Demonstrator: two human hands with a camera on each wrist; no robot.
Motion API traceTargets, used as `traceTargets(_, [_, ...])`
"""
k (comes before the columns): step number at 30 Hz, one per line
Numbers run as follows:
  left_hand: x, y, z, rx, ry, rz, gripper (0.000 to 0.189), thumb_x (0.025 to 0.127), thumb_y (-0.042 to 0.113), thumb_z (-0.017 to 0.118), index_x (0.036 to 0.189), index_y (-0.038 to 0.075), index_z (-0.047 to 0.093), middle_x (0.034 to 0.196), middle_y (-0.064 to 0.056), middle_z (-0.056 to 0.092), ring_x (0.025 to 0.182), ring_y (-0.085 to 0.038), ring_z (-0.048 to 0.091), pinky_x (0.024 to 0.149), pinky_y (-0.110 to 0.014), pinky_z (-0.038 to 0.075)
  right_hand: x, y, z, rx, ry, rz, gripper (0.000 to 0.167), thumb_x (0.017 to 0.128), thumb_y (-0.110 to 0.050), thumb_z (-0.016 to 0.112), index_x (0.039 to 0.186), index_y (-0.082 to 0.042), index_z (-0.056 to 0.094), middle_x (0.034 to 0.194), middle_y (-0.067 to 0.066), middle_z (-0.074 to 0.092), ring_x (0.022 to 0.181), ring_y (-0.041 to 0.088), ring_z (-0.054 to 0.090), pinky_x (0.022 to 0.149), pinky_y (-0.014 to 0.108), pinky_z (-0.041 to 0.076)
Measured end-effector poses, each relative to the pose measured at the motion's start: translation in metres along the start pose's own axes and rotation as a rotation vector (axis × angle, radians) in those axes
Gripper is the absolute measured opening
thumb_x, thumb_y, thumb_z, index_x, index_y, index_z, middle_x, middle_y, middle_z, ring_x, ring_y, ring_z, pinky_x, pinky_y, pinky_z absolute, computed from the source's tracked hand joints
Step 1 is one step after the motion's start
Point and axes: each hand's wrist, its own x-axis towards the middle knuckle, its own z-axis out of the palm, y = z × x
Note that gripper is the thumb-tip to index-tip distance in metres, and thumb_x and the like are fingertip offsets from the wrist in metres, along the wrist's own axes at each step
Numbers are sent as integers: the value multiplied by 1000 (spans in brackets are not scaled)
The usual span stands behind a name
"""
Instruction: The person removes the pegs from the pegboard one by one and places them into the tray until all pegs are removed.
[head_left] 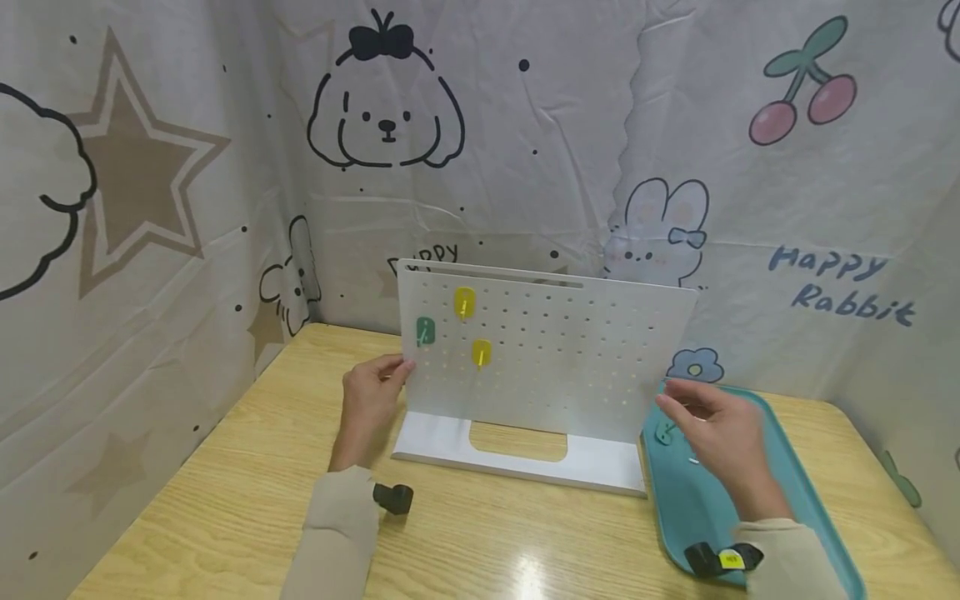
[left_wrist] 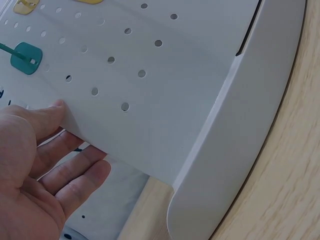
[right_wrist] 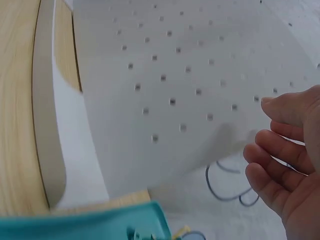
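Note:
A white pegboard (head_left: 555,367) stands upright on its white base (head_left: 435,435) on the table. Two yellow hooks, an upper one (head_left: 464,303) and a lower one (head_left: 482,353), and a green hook (head_left: 425,331) sit in its left part. My left hand (head_left: 371,404) grips the board's left edge, thumb on the front face and fingers behind, as the left wrist view shows. Beside the right edge is my right hand (head_left: 723,442), its fingers loosely bent and a gap between thumb and fingers. Whether it touches the board is unclear.
A teal tray (head_left: 675,521) lies right of the board, under my right hand. In it are a green hook (head_left: 664,431) and other small pieces, partly hidden by the hand. A printed curtain (head_left: 525,150) hangs behind the wooden table (head_left: 480,542).

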Motion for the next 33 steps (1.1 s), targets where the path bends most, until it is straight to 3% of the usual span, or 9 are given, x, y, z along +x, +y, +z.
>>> traceTargets(9, [1, 0, 0, -8, -2, -9, 28, 99, 27, 67, 116, 6, 74, 105, -11, 73, 90, -25, 71, 74, -41, 56, 3, -24, 20, 85, -6, -97, 22, 87, -8, 79, 107, 0, 75, 95, 9, 75, 80, 8, 67, 68, 9, 46])
traceTargets(14, [1, -1, 1, -6, 3, -3, 28, 99, 27, 67, 115, 6, 74, 105, -11, 73, 90, -24, 71, 73, -39, 56, 2, -38, 33, 158, -56, -76, 22, 89, -10, 78, 109, 0, 75, 98, 8, 74, 85, 19, 69, 69, 14, 49])
traceTargets(25, [2, -1, 1, -3, 8, -2, 27, 98, 26, 68, 114, 6, 75, 103, -11, 74, 89, -24, 71, 71, -37, 56, 5, -66, 60, 247, -153, -68, 24, 93, -15, 74, 113, -2, 73, 104, 6, 73, 93, 22, 68, 77, 37, 55])
traceTargets(33, [2, -1, 2, -8, -1, -9, 28, 98, 27, 68, 115, 6, 74, 105, -11, 73, 92, -25, 71, 75, -41, 57, 12, -80, 84, 282, -171, -178, 21, 91, -11, 76, 109, -1, 74, 100, 6, 74, 87, 20, 69, 74, 42, 57])
